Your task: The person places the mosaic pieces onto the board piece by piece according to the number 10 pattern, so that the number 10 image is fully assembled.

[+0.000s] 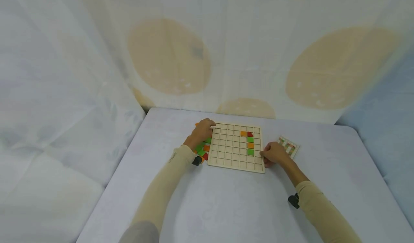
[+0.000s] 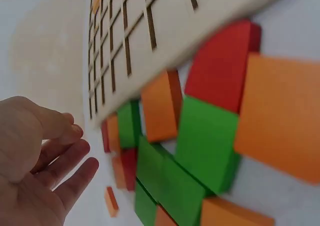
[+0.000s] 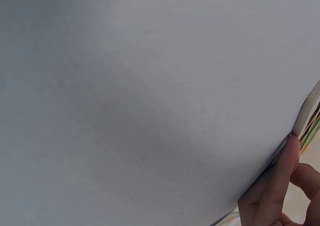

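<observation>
Head view: a wooden grid board lies at the centre of the frame on a pale tabletop, a hand at each side of it.
Board: a square frame of small cells; a short column near its upper right holds an orange tile, a red quarter-round tile and green and orange tiles below them.
Left hand: the left hand sits at the board's upper left corner, over a heap of loose tiles that lies just beside the board's left edge.
Left hand state: in the left wrist view the left hand fills the lower left of the frame, palm showing, fingers straight and slightly spread, holding nothing.
Loose tiles: in the left wrist view green, orange and red tiles crowd the centre and right, partly tucked under the board's edge at the top.
Right hand: the right hand rests at the board's lower right edge, touching it.
Right hand state: in the right wrist view only a few fingers show at the lower right, one straight along the board's thin edge and the others bent; whether they grip the board I cannot tell.
Card: a small patterned card lies just right of the right hand.
Backdrop: a pale curtain with large tan circles hangs behind the tabletop.
</observation>
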